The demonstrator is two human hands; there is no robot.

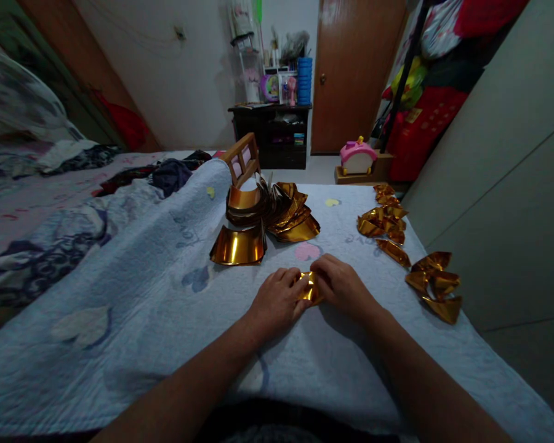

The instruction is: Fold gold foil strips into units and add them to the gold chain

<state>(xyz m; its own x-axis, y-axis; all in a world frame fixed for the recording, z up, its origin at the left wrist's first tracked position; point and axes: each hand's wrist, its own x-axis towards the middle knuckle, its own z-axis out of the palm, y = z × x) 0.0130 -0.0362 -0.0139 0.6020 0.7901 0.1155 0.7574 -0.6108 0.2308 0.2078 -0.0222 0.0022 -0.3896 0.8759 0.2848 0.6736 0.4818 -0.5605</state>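
Gold foil piece (311, 289) in our grasp

Our left hand (278, 299) and right hand (344, 285) grip its two sides over the blue cloth (143, 320). Uneven finger pressure could crease or tear it, we judge. Beyond lie stacked gold sheets (238, 246).

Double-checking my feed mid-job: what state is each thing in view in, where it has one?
Left hand: holding the gold foil piece, fingers bent
Right hand: holding its other side, fingers bent
Gold foil piece: partly hidden, folds unclear
Foil sheets: piled, overlapping
Folded pieces: scattered along the right
Blue cover: spread, wrinkled
Wooden door: appears shut
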